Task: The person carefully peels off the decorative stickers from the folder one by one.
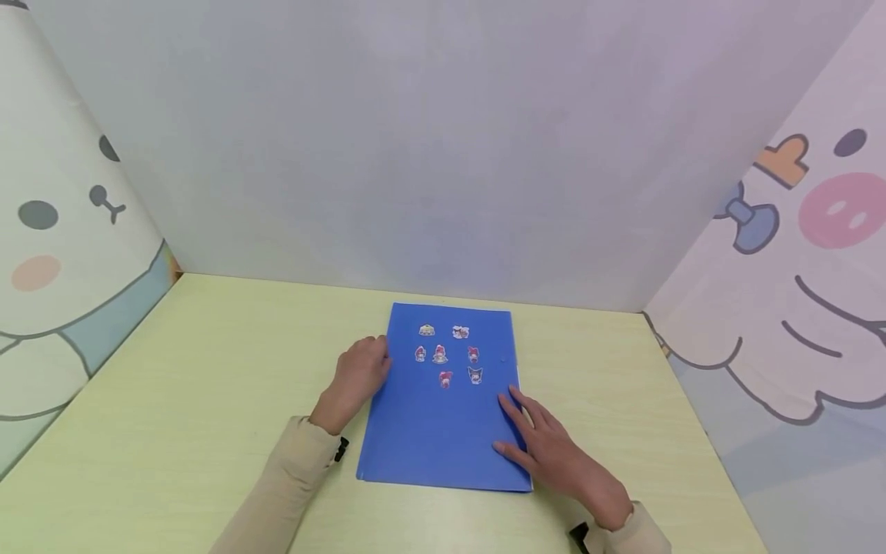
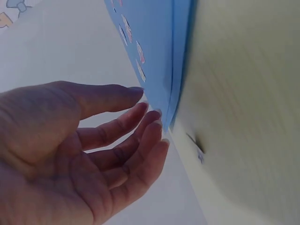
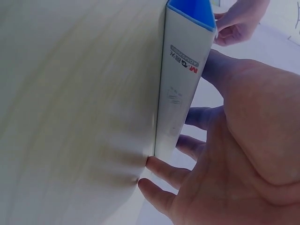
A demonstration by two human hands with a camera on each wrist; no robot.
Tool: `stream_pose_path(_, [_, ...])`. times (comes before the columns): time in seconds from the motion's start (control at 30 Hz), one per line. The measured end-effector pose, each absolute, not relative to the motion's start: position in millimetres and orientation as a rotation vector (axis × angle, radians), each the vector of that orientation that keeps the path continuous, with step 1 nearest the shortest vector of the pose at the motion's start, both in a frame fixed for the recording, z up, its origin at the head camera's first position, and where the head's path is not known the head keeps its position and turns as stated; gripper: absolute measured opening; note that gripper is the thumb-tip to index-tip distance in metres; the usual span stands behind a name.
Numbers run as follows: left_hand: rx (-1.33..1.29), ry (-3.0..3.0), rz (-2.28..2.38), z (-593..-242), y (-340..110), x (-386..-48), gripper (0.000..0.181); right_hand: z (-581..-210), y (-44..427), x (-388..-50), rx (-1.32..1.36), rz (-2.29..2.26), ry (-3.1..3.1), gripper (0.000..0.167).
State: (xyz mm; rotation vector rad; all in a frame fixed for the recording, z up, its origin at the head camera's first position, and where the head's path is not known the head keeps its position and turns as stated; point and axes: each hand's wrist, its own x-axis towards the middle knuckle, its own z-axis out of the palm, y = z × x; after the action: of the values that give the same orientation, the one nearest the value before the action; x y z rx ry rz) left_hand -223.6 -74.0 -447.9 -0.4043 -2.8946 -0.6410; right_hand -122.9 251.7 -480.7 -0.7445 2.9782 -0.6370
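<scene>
Blue folder (image 1: 429, 438), flat on the counter (image 1: 228, 385), between left hand and right hand. Across the upper half of its cover, seven small character stickers (image 1: 440, 355), in rows of two, three and two. Down the right side, a white spine (image 3: 176, 93) with printed lettering; at the near end, a wedge-shaped gap, blue inside. Beside the left edge, left hand (image 1: 358, 378) with fingers loosely bent, thumb apart from fingertips; cannot tell whether touching the folder. Over the right edge, right hand (image 1: 554, 454) with fingers spread, some of them reaching onto the cover, gripping nothing. Above both wrists, beige sleeves (image 1: 284, 481). Beyond the counter, a pale grey backdrop (image 1: 429, 154), flanked by a left panel (image 1: 62, 285) and right panel (image 1: 768, 338) printed with large cartoon characters.
</scene>
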Motion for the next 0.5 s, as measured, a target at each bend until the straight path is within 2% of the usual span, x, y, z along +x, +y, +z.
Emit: stream_pose_path(0.5, [-0.552, -2.809, -0.805, -449.9, -50.2, -223.3, 0.018, -465.1, 245.3, -119.0, -0.729, -0.701, 2.935, 0.069])
